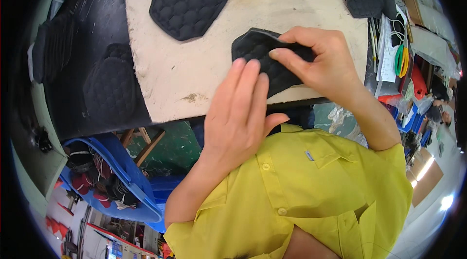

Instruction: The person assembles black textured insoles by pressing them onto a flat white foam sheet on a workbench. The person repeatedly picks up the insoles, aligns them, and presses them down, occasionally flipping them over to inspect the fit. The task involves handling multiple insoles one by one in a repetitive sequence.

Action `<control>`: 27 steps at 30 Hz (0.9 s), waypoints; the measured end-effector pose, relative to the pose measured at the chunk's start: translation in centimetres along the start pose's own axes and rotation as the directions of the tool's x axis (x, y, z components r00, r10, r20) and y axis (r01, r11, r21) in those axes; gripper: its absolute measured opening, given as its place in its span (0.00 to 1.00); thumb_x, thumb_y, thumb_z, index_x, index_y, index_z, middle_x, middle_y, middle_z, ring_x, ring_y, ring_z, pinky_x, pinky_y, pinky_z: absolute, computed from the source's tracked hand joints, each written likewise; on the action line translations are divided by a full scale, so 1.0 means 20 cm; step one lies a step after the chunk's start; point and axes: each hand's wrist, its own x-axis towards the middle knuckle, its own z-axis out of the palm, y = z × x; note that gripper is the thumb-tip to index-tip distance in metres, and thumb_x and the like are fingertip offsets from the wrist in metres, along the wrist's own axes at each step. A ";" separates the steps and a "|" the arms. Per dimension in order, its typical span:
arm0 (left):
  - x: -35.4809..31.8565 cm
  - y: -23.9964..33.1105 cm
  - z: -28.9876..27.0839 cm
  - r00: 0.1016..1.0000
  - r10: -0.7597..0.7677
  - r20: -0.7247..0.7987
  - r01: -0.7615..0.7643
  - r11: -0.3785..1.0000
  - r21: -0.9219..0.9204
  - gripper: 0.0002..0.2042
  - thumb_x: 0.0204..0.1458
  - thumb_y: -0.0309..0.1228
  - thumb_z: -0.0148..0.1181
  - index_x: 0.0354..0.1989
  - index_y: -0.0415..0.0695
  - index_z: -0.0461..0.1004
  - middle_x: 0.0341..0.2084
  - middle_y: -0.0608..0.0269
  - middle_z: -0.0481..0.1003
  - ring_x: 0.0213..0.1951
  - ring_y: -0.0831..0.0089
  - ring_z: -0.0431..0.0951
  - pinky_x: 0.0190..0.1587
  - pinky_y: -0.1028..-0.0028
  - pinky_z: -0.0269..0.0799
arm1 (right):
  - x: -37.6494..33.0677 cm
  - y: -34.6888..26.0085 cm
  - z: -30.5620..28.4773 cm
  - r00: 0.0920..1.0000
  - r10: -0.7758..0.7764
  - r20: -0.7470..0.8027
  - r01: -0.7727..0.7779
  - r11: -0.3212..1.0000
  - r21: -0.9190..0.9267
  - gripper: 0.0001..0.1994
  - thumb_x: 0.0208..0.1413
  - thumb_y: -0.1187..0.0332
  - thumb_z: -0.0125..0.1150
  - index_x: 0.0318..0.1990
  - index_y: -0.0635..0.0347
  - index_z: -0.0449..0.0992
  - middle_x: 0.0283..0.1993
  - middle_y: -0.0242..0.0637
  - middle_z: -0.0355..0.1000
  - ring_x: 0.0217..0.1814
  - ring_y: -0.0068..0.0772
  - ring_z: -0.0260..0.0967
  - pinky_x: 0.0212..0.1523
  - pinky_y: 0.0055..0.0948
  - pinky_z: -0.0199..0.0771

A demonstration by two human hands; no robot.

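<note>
Dark and scuffed, our desk (pixel 99 18) carries stacked black pads (pixel 53 47) at far left, then more quilted pads (pixel 111 89). Rightward on our pale board (pixel 170 76) lies one quilted pad (pixel 192 3). We rest our left hand (pixel 236 118), long fingers together, on the near black piece (pixel 255 45); our right hand's (pixel 323 62) thumb and forefinger clamp it. Beyond sit scissors (pixel 401 60).

There are two hands (pixel 238 113) (pixel 326 59), two single pads (pixel 192 1) (pixel 255 42), one board (pixel 168 79).
</note>
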 end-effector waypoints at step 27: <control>0.05 0.02 -0.01 0.999 -0.040 0.007 0.040 0.997 -0.062 0.35 0.40 0.60 0.65 0.58 0.58 0.74 0.61 0.45 0.61 0.59 0.54 0.64 0.52 0.63 0.65 | -0.14 0.09 -0.02 0.957 -0.018 -0.288 0.047 0.994 0.096 0.09 0.40 0.75 0.73 0.30 0.58 0.79 0.29 0.34 0.68 0.27 0.32 0.68 0.27 0.28 0.67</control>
